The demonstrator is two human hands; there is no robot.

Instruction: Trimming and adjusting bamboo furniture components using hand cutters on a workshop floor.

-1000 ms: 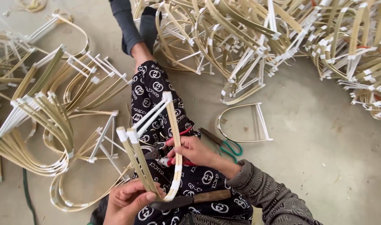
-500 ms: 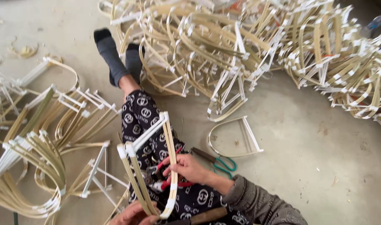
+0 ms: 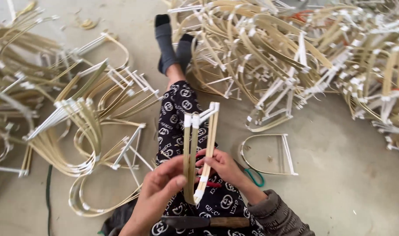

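My left hand (image 3: 158, 194) and my right hand (image 3: 223, 168) both grip a bent bamboo strip frame (image 3: 199, 148) with white tape at its joints. It stands upright over my lap, its taped ends pointing away from me. The left thumb presses the left strips; the right fingers pinch the right strip near a tape band. A knife with a wooden handle (image 3: 208, 222) lies across my lap below the hands. My legs in black patterned trousers (image 3: 177, 109) stretch forward, feet in dark socks (image 3: 171, 41).
Green-handled scissors (image 3: 254, 177) lie on the floor by my right wrist. A single D-shaped frame (image 3: 269, 153) lies to the right. A large heap of taped bamboo frames (image 3: 304, 57) fills the top and right; another pile (image 3: 68, 118) spreads on the left. Concrete floor (image 3: 348, 175).
The frame has been turned edge-on and raised upright between both hands. My left hand has come up to grip it. The view has shifted down toward my lap.
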